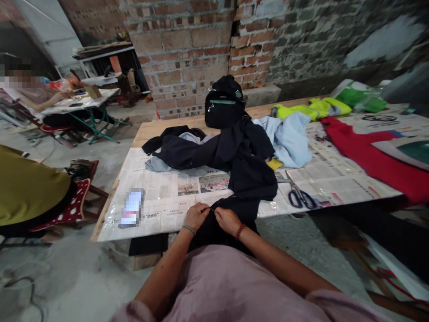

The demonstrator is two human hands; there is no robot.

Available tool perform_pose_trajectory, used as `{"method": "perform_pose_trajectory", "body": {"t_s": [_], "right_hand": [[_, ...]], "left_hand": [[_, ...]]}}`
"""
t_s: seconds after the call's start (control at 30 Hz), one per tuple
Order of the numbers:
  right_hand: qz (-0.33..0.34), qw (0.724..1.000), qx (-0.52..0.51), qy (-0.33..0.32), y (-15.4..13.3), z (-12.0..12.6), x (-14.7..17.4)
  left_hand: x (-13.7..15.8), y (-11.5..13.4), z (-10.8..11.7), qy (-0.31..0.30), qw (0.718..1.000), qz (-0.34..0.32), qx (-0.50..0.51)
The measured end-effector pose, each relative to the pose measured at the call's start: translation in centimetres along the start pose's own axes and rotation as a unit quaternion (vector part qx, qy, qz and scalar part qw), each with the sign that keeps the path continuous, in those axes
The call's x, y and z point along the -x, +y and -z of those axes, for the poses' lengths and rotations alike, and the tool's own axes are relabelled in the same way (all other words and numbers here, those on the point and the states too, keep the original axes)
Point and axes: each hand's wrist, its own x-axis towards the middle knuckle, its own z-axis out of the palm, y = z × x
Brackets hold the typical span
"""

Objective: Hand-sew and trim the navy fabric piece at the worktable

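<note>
A dark navy garment (251,174) lies bunched on the table, and its near end hangs over the front edge toward my lap. At that end my left hand (197,216) is closed in a pinch on the dark cloth. Fingertips almost touching it, my right hand (228,222) also pinches the cloth from the other side. A thin dark line shows between the fingertips, too small to name. Scissors (300,197) with dark blue handles lie to the right of the garment. A lit phone (132,207) rests at the left.
Newspaper under clear plastic covers the table (157,192). A black backpack (224,103) stands at the back, near light blue cloth (290,138), a yellow-green garment (311,108) and red cloth (368,156). People sit at the left, one beside a stool (75,203).
</note>
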Motion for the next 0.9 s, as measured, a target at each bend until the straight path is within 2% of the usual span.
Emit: {"method": "perform_pose_trajectory", "body": {"t_s": [0.23, 0.47, 0.63, 0.7, 0.83, 0.9], "right_hand": [[-0.008, 1.000, 0.015, -0.007, -0.7, -0.3, -0.5], [-0.022, 1.000, 0.018, -0.006, -2.1, -0.4, -1.4], [0.008, 1.000, 0.009, -0.026, -1.1, 1.6, -0.6], [0.029, 1.000, 0.008, 0.000, -0.5, 3.5, -0.2], [0.069, 0.985, -0.003, 0.156, -0.1, 6.7, -1.3], [0.074, 0.988, -0.007, 0.135, -0.4, 7.1, -2.7]], "left_hand": [[0.2, 0.0, 0.1, 0.016, 1.000, -0.013, 0.008], [0.3, -0.3, 0.1, 0.001, 0.999, -0.045, 0.019], [0.6, -0.2, -0.1, 0.024, 0.999, -0.043, -0.001], [0.7, -0.2, -0.1, 0.029, 0.998, -0.052, -0.017], [0.9, -0.2, -0.1, 0.037, 0.996, -0.072, -0.039], [1.0, -0.1, -0.2, 0.041, 0.995, -0.077, -0.042]]}}
